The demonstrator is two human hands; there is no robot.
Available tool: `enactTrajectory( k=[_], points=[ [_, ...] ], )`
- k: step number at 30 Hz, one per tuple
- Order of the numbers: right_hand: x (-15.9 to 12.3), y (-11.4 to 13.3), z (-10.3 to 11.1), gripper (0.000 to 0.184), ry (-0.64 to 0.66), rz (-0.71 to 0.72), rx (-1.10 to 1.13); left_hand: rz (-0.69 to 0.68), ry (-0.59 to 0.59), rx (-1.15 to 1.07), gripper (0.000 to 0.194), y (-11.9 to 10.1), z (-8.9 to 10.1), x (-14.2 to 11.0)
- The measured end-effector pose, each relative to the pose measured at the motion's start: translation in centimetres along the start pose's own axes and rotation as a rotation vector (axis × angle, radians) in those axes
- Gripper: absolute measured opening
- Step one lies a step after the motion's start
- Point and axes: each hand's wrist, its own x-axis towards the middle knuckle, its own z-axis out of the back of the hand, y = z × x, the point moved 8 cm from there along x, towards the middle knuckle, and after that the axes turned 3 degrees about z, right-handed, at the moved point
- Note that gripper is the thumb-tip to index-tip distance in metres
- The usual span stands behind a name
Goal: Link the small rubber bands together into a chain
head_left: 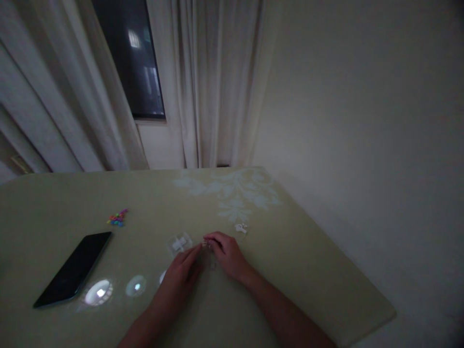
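My left hand (181,270) and my right hand (229,255) meet near the middle of the table, fingertips almost touching. Between them is a small pale object (205,244), too tiny and dim to name, with the fingers of both hands pressed together at it. A thin clear piece (212,265) shows faintly just below my right fingers. Right beside my left fingertips lies a small clear plastic case (180,242) with whitish parts in it. Beyond my right hand is a little white item (240,227), perhaps with a thin string.
A dark-screened tablet or phone (74,269) lies at the left. Behind it sits a small heap of bright multicoloured pieces (118,218). Lamp reflections shine on the pale table (290,270). Curtains (217,87) and a wall (362,121) stand beyond its edges.
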Motion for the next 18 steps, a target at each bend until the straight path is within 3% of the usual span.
enactTrajectory(
  k=[3,6,12,18],
  points=[
    [-0.2,-0.1,0.5,0.029,0.034,-0.017,-0.033,-0.015,0.012,-0.003,0.038,-0.4,0.0,0.1],
    [-0.6,0.0,0.0,0.046,0.16,0.014,-0.174,0.008,0.034,-0.026,0.032,-1.0,0.0,0.2],
    [-1.2,0.7,-1.9,0.013,0.288,0.058,-0.302,0.049,0.047,-0.058,0.021,-1.3,0.3,0.5],
    [-0.7,0.7,-1.5,0.015,0.173,0.033,-0.233,0.089,0.019,-0.125,0.026,0.1,0.5,0.4]
  ],
)
